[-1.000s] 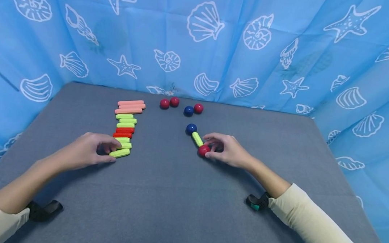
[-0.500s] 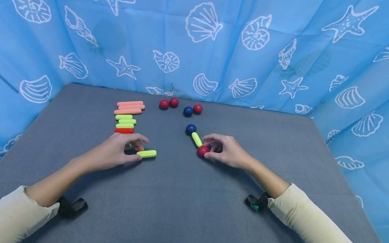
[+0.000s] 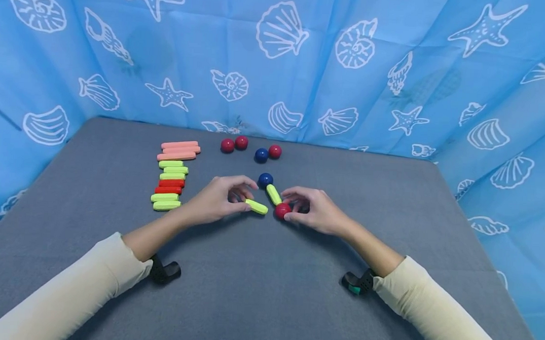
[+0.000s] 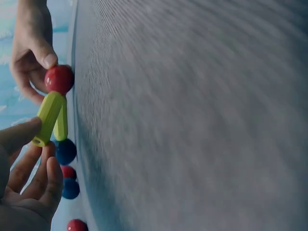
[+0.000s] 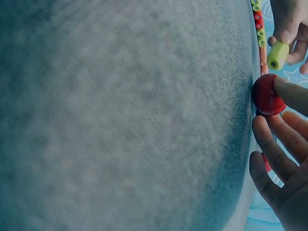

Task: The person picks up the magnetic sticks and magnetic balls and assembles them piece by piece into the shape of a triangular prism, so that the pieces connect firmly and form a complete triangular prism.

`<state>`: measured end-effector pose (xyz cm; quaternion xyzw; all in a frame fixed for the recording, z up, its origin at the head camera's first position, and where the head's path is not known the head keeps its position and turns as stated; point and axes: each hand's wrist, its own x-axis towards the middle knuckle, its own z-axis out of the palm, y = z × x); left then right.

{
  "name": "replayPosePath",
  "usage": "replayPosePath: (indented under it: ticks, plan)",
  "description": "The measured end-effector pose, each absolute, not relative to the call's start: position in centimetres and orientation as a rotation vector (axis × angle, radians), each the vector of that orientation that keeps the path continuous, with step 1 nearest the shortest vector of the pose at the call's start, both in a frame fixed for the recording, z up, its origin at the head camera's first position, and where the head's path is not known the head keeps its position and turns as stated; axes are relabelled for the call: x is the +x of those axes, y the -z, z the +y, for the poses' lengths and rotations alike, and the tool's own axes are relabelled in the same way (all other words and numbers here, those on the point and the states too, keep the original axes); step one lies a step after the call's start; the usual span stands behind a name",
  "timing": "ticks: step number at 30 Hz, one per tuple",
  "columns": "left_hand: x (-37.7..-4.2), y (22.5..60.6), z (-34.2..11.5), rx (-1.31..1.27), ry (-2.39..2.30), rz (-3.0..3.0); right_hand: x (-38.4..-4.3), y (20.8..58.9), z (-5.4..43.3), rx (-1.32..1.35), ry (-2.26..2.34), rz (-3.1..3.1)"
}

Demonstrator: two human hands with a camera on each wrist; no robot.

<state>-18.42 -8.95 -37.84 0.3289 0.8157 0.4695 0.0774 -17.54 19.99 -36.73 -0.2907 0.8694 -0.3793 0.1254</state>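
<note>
I'm seeing a narrow gap between the left-held lime rod (image 3: 256, 206) and right-held red ball (image 3: 283, 211) — the nearer blue ball (image 3: 265, 180) is blocking beyond, grey tabletop (image 3: 258, 296) is lying open nearside.

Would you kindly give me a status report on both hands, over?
Left hand pinching a lime stick, apart from the red ball. Right hand holding that red ball. Nothing visible between stick and ball.

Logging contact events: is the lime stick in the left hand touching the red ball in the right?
Apart: the head view shows a strip of grey table between the lime stick and the red ball.
</note>
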Motion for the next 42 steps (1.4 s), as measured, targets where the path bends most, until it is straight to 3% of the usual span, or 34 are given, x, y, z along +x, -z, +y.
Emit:
replayPosePath:
  ticks: [24,30,42]
  plan:
    - [-18.4,38.3,-8.1,0.948,-1.362,2.421,-17.6,36.8,19.7,-0.889,1.107,2.521]
    - [-18.1,37.4,-10.9,0.963,-1.317,2.439,-17.6,36.7,19.9,-0.9,1.102,2.517]
    - [-16.5,37.3,-20.7,0.824,-1.142,2.777,-17.6,36.5,20.0,-0.892,1.065,2.528]
